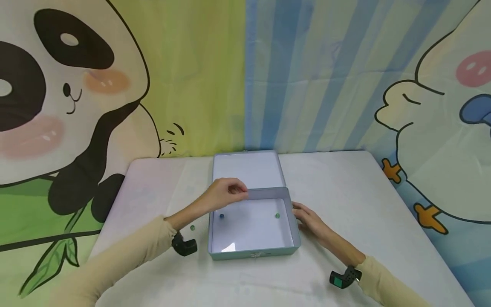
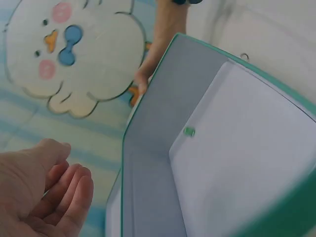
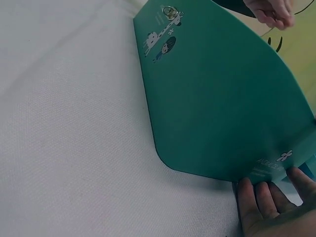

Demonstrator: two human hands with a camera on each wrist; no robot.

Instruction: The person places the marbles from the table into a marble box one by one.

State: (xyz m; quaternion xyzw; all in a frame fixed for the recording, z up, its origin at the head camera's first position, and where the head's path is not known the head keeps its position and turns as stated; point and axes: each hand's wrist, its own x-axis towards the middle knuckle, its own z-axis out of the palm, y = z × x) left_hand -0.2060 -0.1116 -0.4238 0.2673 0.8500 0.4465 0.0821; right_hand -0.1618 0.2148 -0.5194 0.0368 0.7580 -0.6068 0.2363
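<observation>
Tin box [image 1: 253,251] sits open mid-worktop [image 1: 345,192], between both hands. Left hand [image 1: 224,194] hovers above its far-left corner, fingers loosely curled, grasping nothing; right hand [image 1: 310,219] lies flat against its right wall.

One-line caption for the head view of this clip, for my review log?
Left hand hovers over an open teal tin holding two marbles, right hand resting against its side wall.

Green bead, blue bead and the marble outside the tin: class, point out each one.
green bead [image 1: 277,215], head view, its middle, inside the tin near the right wall
blue bead [image 1: 221,216], head view, its middle, inside near the left wall
marble [image 1: 192,228], head view, its middle, on the table
</observation>
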